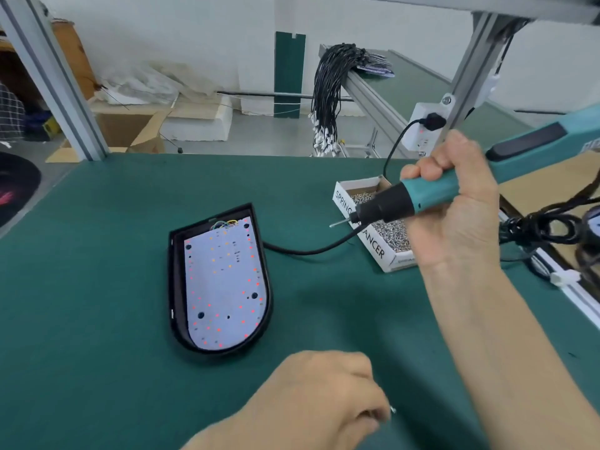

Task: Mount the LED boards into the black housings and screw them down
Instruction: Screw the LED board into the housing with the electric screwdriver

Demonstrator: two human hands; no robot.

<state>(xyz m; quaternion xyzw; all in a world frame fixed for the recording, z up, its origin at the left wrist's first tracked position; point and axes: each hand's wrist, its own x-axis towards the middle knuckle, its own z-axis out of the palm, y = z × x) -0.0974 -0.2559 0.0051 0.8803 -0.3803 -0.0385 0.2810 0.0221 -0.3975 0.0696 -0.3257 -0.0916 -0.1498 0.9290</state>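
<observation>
Right hand grips the screwdriver over the screw box lettered "SPRING"; left hand pinches a screw.

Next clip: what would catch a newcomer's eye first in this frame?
Most likely the white LED board, dotted with red and orange points, lying in the black housing mid-table on the green mat. Next, the teal electric screwdriver gripped in the right hand at the right, its bit aimed left above the open box of screws. Near the bottom edge, the left hand pinches a small screw.
</observation>
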